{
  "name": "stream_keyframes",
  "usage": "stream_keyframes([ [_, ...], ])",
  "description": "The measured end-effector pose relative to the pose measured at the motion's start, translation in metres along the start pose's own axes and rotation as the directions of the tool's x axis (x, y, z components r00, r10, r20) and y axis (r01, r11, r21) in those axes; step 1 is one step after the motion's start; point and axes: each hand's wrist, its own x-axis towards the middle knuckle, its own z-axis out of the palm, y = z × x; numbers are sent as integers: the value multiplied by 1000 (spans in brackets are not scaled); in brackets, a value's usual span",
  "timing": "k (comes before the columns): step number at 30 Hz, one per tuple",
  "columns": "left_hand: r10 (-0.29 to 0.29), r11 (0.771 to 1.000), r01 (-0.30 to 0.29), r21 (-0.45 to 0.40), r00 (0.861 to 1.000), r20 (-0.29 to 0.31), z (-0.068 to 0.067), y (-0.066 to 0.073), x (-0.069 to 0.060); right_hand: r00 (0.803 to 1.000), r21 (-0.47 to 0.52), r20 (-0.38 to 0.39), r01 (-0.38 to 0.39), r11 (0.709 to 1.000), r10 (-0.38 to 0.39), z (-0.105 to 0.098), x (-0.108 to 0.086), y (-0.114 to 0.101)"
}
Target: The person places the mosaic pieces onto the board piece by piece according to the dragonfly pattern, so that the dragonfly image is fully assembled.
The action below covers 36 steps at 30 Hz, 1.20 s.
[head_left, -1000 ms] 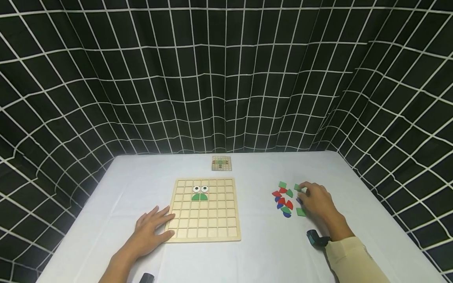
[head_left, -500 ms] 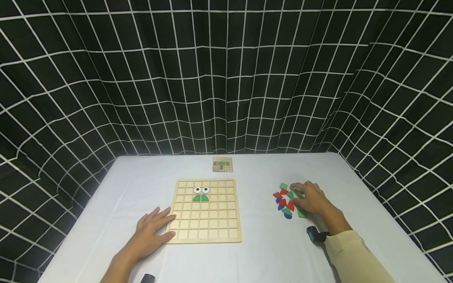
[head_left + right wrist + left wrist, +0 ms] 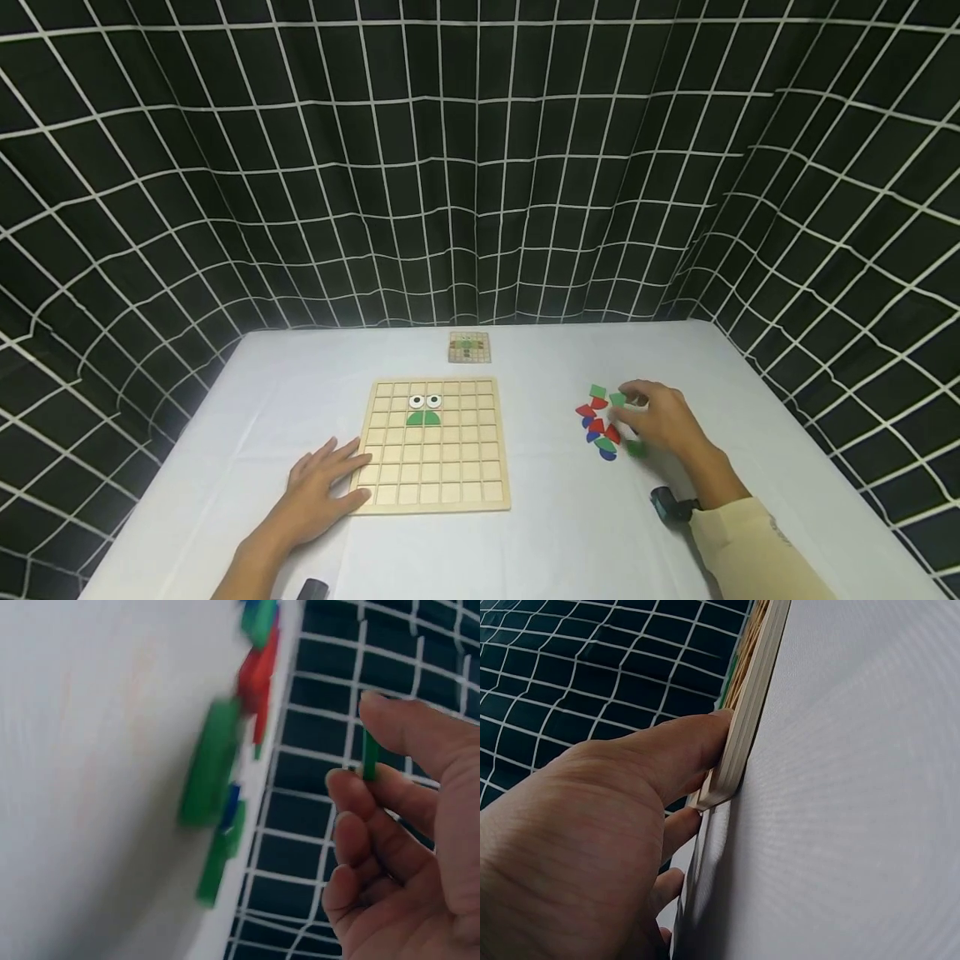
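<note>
Nearest, at the bottom edge of the frame, a dark device (image 3: 312,590) shows beside the left forearm. The left hand (image 3: 318,492), lower left, has its fingers spread wide and extended, holding nothing between them; thumb and forefinger touch the near-left edge of the wooden grid board (image 3: 450,475), presumably to keep it from sliding.

At lower right, a pale sleeve (image 3: 750,546) and a wrist device (image 3: 667,504) lead to the right hand (image 3: 667,421). Its grip is narrow: thumb and finger pinch a small green piece (image 3: 370,754), seen edge-on in the right wrist view, likely taken by its edges because it is thin. Its full outline is hard to make out.

Around that hand, right of centre on the white counter (image 3: 570,533), lie loose pieces: a green tile (image 3: 636,448) just below it, then blue pieces (image 3: 607,455), red wedges (image 3: 612,433) and a green square (image 3: 597,391). Gathered beside the board, they seem within easy reach.

In the board's upper part sit two eye discs (image 3: 417,402), with two green curved pieces (image 3: 416,417) directly under them, each in its own cell, whose ridges probably hold it in line.

Beyond, a small picture card (image 3: 469,347) lies at upper centre of the counter, perhaps there to stay in sight. The gridded black curtain (image 3: 480,167) fills the back.
</note>
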Motion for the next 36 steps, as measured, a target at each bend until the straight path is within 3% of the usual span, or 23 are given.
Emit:
stream_keyframes([
  [6,-6,1000,6,0,1000,-1,-2,0,0,993,49,-108,50,998,-45,-3,-17,-32],
  [11,-24,1000,24,8,1000,5,-2,0,-1,961,110,-230,180,977,-152,0,-29,-60],
  [13,-25,1000,25,5,1000,4,-2,0,-1,933,125,-294,255,959,-210,2,-32,-71],
  [17,-22,1000,22,-2,1000,1,-2,-1,-2,855,127,-406,403,906,-324,6,-36,-91],
  [21,-10,1000,10,-5,1000,-2,0,-2,-2,787,117,-467,507,854,-403,10,-41,-109],
  [23,-1,1000,1,-4,1000,-8,0,-2,-2,759,116,-486,547,829,-433,12,-42,-116],
  [26,4,1000,-4,2,1000,-14,1,-2,-1,734,123,-501,585,802,-458,15,-44,-126],
  [32,4,1000,-4,-6,1000,-15,1,-2,-1,720,137,-500,615,777,-481,24,-46,-145],
  [36,9,1000,-9,-11,1000,-17,0,-1,-1,732,156,-494,606,780,-470,33,-46,-158],
])
